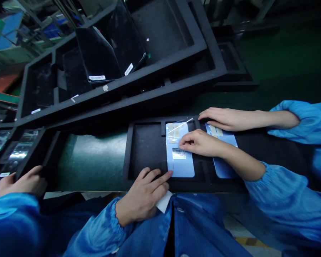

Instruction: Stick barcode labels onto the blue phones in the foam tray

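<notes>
A light blue phone [179,162] lies back up in a black foam tray [147,150], with a barcode label and a thin clear film strip near its top. My left hand [143,198] rests flat on the tray's near rim, fingers stretched out and the index tip touching the phone's lower left corner. A white slip [163,202] pokes out from under it. My right hand [200,142] is on the phone beside the label, fingers curled into a pinch; what they hold is hidden. A second blue phone [224,164] lies to the right.
Another person's hand [224,119] reaches in from the right onto the second phone. A further hand [21,184] grips a tray of phones at the far left. Stacked black foam trays [160,75] holding dark phones [96,57] fill the back. Green surface [93,160] shows between the trays.
</notes>
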The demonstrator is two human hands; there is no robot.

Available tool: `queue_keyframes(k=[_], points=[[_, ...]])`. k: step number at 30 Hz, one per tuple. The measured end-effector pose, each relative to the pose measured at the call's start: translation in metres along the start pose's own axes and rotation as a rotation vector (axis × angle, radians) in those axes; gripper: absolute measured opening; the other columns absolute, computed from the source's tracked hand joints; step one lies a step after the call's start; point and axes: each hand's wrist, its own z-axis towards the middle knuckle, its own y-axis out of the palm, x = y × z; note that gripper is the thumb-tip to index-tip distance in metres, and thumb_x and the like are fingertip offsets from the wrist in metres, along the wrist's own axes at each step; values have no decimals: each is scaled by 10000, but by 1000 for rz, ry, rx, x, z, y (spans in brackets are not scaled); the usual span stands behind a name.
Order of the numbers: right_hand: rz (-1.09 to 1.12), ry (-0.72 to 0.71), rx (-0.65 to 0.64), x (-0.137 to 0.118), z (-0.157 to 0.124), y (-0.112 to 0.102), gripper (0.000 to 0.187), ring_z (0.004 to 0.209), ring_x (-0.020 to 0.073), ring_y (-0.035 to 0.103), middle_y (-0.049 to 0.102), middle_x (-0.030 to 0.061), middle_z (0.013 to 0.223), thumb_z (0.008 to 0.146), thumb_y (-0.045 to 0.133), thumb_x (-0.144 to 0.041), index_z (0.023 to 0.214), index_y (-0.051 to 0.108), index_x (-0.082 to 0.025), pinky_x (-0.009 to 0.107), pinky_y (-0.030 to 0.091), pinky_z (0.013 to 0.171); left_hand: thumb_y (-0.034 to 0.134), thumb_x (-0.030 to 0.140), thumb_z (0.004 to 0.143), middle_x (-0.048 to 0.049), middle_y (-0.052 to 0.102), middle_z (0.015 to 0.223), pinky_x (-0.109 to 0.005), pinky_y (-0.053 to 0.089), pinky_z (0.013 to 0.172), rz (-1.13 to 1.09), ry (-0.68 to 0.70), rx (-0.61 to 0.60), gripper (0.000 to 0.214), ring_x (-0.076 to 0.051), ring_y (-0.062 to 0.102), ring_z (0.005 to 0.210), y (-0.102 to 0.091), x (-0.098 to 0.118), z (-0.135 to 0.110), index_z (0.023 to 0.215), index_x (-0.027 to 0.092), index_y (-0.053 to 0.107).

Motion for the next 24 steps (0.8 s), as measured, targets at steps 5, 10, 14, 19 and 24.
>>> queue_keyframes(k=[5,10,14,19,24], points=[[-35,8,-7,0,0,0,169,629,104,538,636,-1,730,818,542,-102,774,692,-167,244,367,605,426,77,731,-61,378,1451,-466,296,885,-12,14,-5,330,-281,436,1087,1,-1,0,1043,138,516],[-40,7,25,-1,0,-1,172,587,97,515,621,-8,686,809,548,-86,752,692,-163,247,358,593,414,99,782,-69,398,1437,-467,302,873,-9,15,8,255,-284,440,1068,2,-1,1,1007,129,529],[-22,51,42,-2,0,-2,157,644,122,544,628,0,710,818,553,-111,764,692,-160,253,373,614,401,110,815,-59,405,1434,-458,301,867,-16,7,16,218,-279,439,1056,2,1,1,989,134,531],[-6,94,66,0,0,-3,149,665,125,556,636,2,725,818,558,-115,781,696,-156,249,374,626,405,115,823,-74,421,1422,-464,299,869,-14,7,21,215,-285,439,1056,1,1,1,998,134,529],[-15,89,59,4,1,-5,153,646,114,541,635,1,725,833,549,-118,795,695,-145,240,357,617,405,113,822,-70,441,1408,-466,296,868,-9,6,29,216,-286,444,1043,-1,0,2,999,139,526]])
